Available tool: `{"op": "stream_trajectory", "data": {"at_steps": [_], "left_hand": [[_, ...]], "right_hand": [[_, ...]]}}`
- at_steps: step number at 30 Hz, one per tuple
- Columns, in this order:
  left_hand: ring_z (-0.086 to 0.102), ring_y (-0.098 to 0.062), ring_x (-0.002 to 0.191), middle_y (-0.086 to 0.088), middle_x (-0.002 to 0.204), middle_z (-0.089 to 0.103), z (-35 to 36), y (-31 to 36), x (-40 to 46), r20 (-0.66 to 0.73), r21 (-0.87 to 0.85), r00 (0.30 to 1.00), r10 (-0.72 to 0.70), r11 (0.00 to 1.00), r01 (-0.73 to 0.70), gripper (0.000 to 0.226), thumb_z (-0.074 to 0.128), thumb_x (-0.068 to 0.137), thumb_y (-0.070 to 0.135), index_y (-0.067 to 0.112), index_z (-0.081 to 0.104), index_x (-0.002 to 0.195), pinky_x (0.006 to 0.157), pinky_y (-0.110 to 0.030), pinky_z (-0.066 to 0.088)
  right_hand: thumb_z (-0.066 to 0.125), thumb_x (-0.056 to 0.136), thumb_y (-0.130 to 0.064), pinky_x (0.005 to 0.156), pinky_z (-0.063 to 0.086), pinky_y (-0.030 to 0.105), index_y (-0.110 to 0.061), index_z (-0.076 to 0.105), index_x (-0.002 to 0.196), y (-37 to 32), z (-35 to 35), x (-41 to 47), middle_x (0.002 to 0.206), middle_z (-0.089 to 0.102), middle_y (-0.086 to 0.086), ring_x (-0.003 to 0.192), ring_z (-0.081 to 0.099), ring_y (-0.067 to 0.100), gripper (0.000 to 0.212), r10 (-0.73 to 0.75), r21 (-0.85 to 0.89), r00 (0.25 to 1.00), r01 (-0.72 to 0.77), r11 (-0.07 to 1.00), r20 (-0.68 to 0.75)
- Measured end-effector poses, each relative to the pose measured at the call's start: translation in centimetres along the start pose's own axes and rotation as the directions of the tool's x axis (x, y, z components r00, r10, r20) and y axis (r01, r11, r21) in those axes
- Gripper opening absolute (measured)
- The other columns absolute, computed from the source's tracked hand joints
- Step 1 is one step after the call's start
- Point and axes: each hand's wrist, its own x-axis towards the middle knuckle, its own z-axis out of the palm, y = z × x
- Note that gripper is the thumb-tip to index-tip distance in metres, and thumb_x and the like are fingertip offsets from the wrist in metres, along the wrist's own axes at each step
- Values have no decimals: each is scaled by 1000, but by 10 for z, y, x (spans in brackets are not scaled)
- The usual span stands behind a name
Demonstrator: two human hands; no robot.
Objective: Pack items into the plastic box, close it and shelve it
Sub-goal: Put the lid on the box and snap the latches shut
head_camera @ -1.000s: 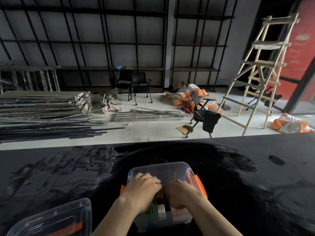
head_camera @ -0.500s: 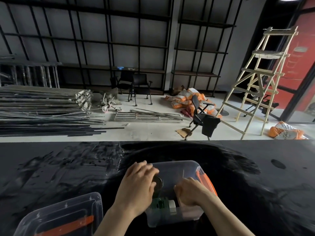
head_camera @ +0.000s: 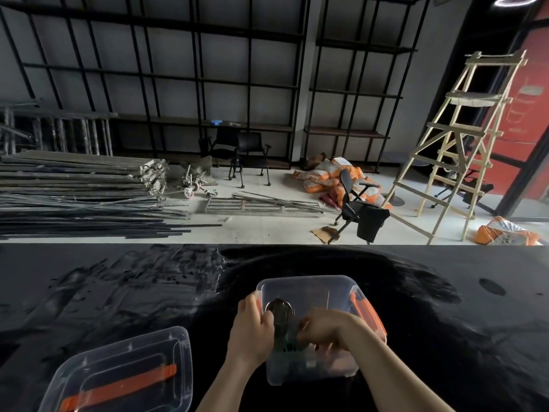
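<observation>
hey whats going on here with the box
A person is packing a clear plastic box on a black table. Both hands are down inside it: the left hand is by a round dark item, and the right hand is over the other things, which are too blurred to name. The lid, with its orange handle, lies on the table to the left, so the box is not closed yet.

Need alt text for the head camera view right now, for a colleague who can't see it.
Both hands, left hand and right hand, reach into an open clear plastic box with orange latches on a black table, arranging items inside. The lid lies off to the left; beyond, a wooden ladder and empty shelving.
</observation>
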Motion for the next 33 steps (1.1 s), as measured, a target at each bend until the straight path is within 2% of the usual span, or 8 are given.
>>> {"op": "stream_trajectory", "data": {"at_steps": [5,10,14,19,24,27,30,33], "left_hand": [[61,-25,107,-7,128,56,1,2,3,0,61,999,-34,998,34,31,48,101,26,13,53,129,82,-32,42],[64,-18,98,3,116,60,3,3,6,-3,37,998,-61,997,61,29,45,93,47,27,58,109,89,-44,53],[65,-20,96,2,113,60,3,0,8,-7,43,999,-47,998,47,35,46,92,51,24,59,110,84,-43,53],[70,-25,87,-6,106,67,8,-9,18,-7,37,999,-46,998,46,30,44,89,45,22,59,101,69,-39,53],[70,-30,91,-16,109,69,15,-20,28,16,1,998,-53,999,53,27,45,85,38,19,58,100,63,-39,53],[65,-31,110,-17,132,60,7,-8,18,11,-45,999,-50,998,50,44,51,93,50,20,56,124,78,-39,52],[44,-25,142,-7,160,31,-11,0,1,-47,-81,999,-26,997,22,78,42,96,62,18,26,158,110,-40,43],[45,-19,141,-6,157,41,-44,-14,-7,-257,-61,966,35,997,-52,66,48,99,48,16,34,155,113,-41,42]], "right_hand": [[84,76,-23,67,60,33,-9,71,110,8,-3,5,115,74,20,77,66,24,39,-11,139,989,32,990,-148],[88,74,-8,68,64,41,-9,49,138,1,-5,2,98,72,24,68,69,27,76,-72,461,974,165,872,-213],[75,88,-36,72,64,42,-3,69,109,-5,1,0,91,76,24,67,68,27,40,-14,388,929,169,906,-370],[54,89,-63,78,61,43,-12,67,113,-11,5,7,98,72,15,85,71,36,58,104,487,972,11,873,-209],[51,94,-58,57,50,32,-10,71,108,-19,8,6,95,69,13,66,61,26,54,85,534,980,26,845,-181],[52,98,-50,72,55,37,-6,72,108,-20,9,12,100,73,15,83,69,30,49,91,383,959,20,923,-268],[55,100,-37,58,51,29,-15,74,100,-31,9,5,81,68,4,63,60,14,29,-60,64,794,123,990,-605],[62,95,-29,61,50,32,-26,72,81,-56,19,-17,68,71,-10,65,66,14,17,-248,0,497,446,895,-832]]}}
